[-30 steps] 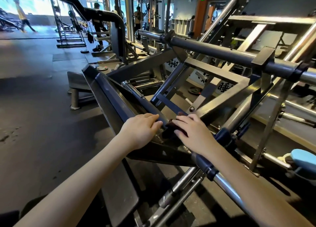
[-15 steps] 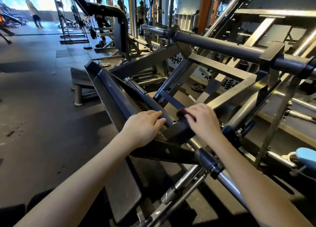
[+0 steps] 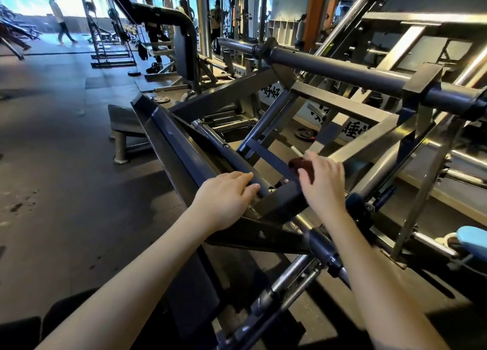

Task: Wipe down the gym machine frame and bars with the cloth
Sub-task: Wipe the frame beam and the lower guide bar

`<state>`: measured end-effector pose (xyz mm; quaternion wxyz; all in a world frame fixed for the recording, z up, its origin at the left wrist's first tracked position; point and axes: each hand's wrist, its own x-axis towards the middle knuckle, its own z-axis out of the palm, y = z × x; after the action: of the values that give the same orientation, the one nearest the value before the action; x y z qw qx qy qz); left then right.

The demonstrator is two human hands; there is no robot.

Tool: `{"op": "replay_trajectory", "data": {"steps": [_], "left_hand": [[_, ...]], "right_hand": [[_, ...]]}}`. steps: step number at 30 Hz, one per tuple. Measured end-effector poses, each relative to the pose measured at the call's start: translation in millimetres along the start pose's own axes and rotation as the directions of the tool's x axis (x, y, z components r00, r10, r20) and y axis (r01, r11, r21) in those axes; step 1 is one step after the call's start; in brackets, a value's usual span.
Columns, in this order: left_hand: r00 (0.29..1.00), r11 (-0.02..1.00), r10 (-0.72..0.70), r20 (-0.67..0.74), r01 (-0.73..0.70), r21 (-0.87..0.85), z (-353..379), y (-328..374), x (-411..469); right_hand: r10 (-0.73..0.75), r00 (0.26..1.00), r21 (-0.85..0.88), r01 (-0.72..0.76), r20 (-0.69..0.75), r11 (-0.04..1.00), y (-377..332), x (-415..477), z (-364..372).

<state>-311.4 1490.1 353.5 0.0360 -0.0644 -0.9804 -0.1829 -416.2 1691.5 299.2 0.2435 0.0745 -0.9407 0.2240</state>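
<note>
A dark steel gym machine frame [image 3: 184, 149] slopes across the middle of the view, with a thick round bar [image 3: 342, 72] crossing above it. My right hand [image 3: 322, 183] holds a small dark red cloth [image 3: 300, 165] against a slanted dark bar [image 3: 279, 202] of the frame; most of the cloth is hidden under my fingers. My left hand [image 3: 226, 199] rests on the frame's edge just to the left, fingers laid over a dark tube, holding nothing.
Chrome rails [image 3: 295, 273] run under my right forearm. A light blue pad [image 3: 471, 237] sits at the right edge. Other machines [image 3: 163, 20] and people stand at the back left. Dark rubber floor [image 3: 52, 165] spreads to the left.
My right hand slid the cloth up and to the right along the slanted bar. My left hand stayed on the frame's edge.
</note>
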Motion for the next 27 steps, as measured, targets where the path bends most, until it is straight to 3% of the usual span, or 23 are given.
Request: {"op": "replay_trajectory", "data": {"steps": [7,9,14,19,21,27], "left_hand": [[1.0,1.0,0.012,-0.017,-0.012,-0.014,2.3,-2.7,2.1],[1.0,1.0,0.015,-0.021,-0.015,-0.006,1.5,-1.1,1.0],[0.999,1.0,0.028,-0.029,-0.028,0.005,0.5,-1.2,-0.1],[0.999,0.999,0.045,-0.019,-0.045,0.016,-0.5,-0.9,1.6],[0.998,0.998,0.054,-0.016,-0.054,0.022,-1.3,-0.9,1.6],[0.997,0.997,0.07,-0.03,-0.07,0.017,-0.3,-2.1,1.4]], "right_hand": [[-0.364,0.927,0.119,0.352,0.096,0.928,-20.0,-57.2,5.4],[-0.315,0.945,0.098,0.307,0.085,0.947,-4.8,-34.2,5.0],[0.027,0.999,0.08,-0.025,-0.034,0.996,2.9,-5.2,2.5],[-0.261,0.963,0.167,0.246,0.074,0.955,-34.1,-65.1,9.8],[-0.301,0.949,0.129,0.289,0.093,0.949,-22.6,-54.1,5.3],[0.05,0.997,0.072,-0.046,-0.06,0.996,2.0,-7.2,3.0]]}}
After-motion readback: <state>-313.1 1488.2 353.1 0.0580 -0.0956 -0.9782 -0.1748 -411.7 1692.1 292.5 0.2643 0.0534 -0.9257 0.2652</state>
